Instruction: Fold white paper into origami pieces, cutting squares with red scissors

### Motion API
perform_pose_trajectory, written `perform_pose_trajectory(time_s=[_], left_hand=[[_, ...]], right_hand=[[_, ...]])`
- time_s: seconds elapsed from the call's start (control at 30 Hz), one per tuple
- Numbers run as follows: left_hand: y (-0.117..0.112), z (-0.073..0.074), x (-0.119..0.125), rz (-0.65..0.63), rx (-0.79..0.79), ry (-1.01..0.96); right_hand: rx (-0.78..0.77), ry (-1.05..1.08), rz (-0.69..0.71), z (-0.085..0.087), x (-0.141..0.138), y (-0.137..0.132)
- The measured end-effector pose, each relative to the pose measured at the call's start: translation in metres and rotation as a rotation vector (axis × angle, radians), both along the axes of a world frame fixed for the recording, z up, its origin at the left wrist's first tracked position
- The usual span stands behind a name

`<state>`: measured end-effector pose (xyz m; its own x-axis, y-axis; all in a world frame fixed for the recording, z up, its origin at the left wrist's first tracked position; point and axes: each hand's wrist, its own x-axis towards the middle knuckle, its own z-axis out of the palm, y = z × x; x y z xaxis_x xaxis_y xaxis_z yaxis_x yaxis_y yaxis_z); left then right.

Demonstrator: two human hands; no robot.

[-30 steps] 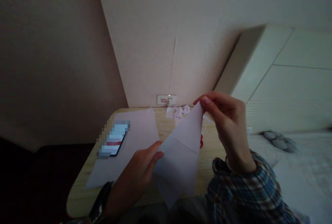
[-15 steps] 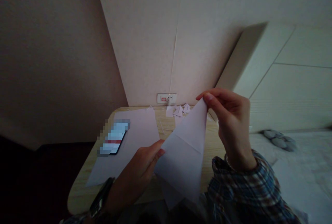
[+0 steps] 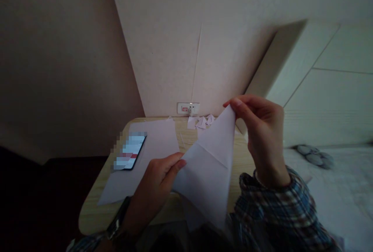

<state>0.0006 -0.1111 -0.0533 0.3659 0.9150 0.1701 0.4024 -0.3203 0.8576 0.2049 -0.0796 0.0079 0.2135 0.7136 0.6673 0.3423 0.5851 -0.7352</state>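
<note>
A white sheet of paper (image 3: 208, 166), creased across its middle, is held up between my two hands over the near side of the table. My right hand (image 3: 259, 127) pinches its top corner between thumb and fingers. Lower down, my left hand (image 3: 161, 178) is closed on the paper's left edge, thumb on top. The sheet's lower end hangs toward my lap, where it is dark. Part of the table behind it is hidden.
On the wooden table (image 3: 93, 213) lies a flat white sheet (image 3: 157, 139) with a lit phone (image 3: 131, 153) on it. Several small folded paper pieces (image 3: 201, 123) sit by the wall, below a socket (image 3: 188, 108). A bed (image 3: 344, 189) stands on the right.
The view has shifted slightly. Both hands keep their grip on the paper, which stays raised in nearly the same pose.
</note>
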Motion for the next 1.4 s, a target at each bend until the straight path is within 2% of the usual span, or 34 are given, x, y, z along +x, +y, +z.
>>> perform_pose_trajectory(time_s=[0.27,0.67,0.87,0.93,1.13,1.27,1.4], left_hand=[[-0.005,-0.002,-0.002,-0.005,0.004,0.056],[-0.005,-0.007,-0.003,-0.054,0.092,0.052],[-0.006,-0.009,-0.002,0.023,0.129,0.096],[-0.005,-0.010,-0.002,0.052,0.142,0.095],[-0.003,-0.010,-0.005,0.090,0.141,0.057],[-0.001,-0.009,-0.005,0.076,0.141,0.045],[0.001,-0.008,-0.006,0.083,0.168,0.077]], right_hand=[[-0.010,0.002,0.021,0.001,0.000,0.000],[0.001,-0.014,0.008,0.000,-0.001,0.000],[0.000,0.004,0.027,0.000,-0.002,0.002],[-0.033,0.010,0.051,-0.001,-0.003,0.003],[-0.209,-0.018,0.257,-0.008,-0.001,0.000],[-0.200,0.019,0.197,-0.009,0.000,-0.003],[-0.128,-0.058,0.057,-0.009,-0.003,-0.006]])
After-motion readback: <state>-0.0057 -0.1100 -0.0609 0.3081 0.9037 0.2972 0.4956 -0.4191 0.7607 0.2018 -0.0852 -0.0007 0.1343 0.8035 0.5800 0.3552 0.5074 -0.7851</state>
